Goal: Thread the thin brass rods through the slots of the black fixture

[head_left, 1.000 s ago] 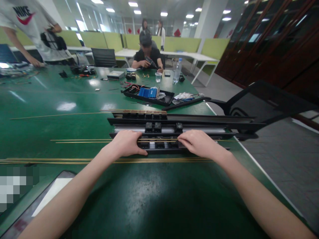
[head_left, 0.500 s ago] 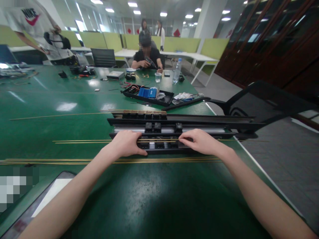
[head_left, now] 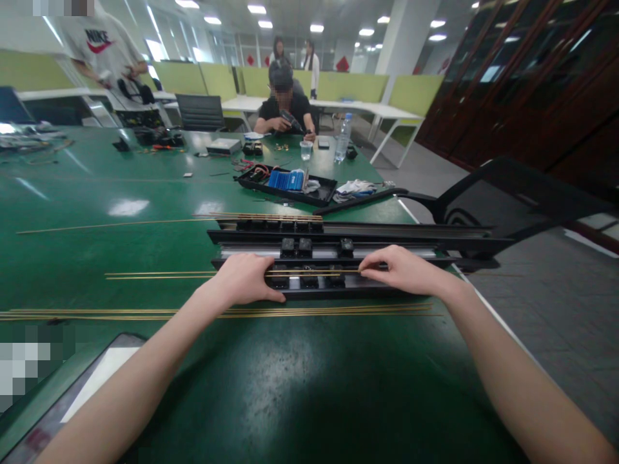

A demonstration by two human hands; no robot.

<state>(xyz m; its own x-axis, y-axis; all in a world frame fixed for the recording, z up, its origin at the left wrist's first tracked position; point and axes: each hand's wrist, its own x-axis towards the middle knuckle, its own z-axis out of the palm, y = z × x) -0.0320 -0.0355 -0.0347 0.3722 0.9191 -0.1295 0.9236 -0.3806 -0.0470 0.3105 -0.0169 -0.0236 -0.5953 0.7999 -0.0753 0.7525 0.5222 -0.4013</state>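
Note:
My left hand [head_left: 244, 278] is closed around the left part of the nearest black channel rail [head_left: 309, 295], thumb on the near side and fingers over the far side. Black blocks [head_left: 309, 277] sit inside this rail. Two thin brass rods [head_left: 159, 276] run lengthwise over or through the blocks and stick out to the left past my left hand. To the right of the blocks, my right hand [head_left: 403, 270] pinches one brass rod between thumb and fingertips. Whether the rod continues beyond the pinch is hidden by the hand.
Loose brass rods [head_left: 120, 314] lie in front of the rail. Behind it are more black rails [head_left: 387, 229] with blocks and rods. A black tray [head_left: 251, 182] with a blue item, gloves [head_left: 355, 188], a bottle [head_left: 343, 138] and a chair [head_left: 512, 193] stand farther off. A co-worker [head_left: 285, 109] sits opposite.
My right hand has slid a little to the right along the rail, and one rod's left end has shifted slightly right. My left hand stays put. A person at the back left moved right.

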